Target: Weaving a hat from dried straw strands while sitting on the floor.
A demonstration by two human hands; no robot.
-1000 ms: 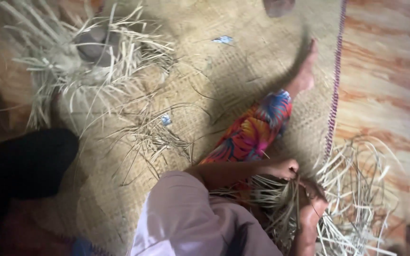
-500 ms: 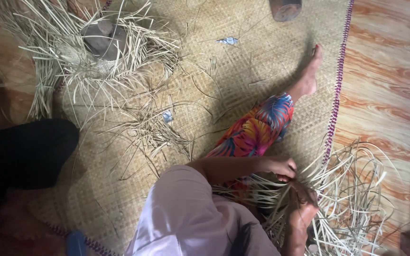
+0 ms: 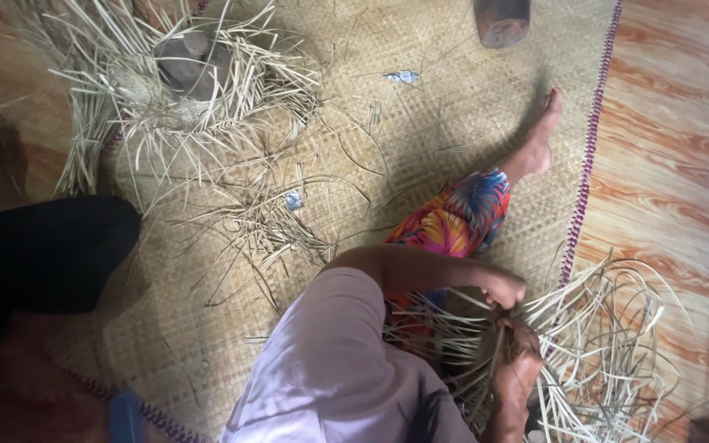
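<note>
I sit on a woven mat [image 3: 420,123] with one leg in bright patterned cloth [image 3: 453,221] stretched out. Both hands work low at the right, in a partly woven piece of pale straw strips [image 3: 609,353] whose loose ends fan out around them. My left hand [image 3: 504,289] reaches across from a lilac sleeve [image 3: 330,361] and pinches several strips. Just below it, my right hand [image 3: 519,369] is closed on strips in the same bundle. The two hands almost touch.
A second straw piece [image 3: 182,123] lies at the top left with a dark block [image 3: 186,61] resting on it. Loose strips [image 3: 264,221] litter the mat's middle. Another person in black [image 3: 43,254] sits at the left. A brown block [image 3: 502,20] stands at the top; wooden floor [image 3: 683,164] lies beyond the purple-stitched edge.
The view has shifted a little, so the mat's things sit lower in frame. Both hands stay closed in the strips, with my left hand slightly farther right.
</note>
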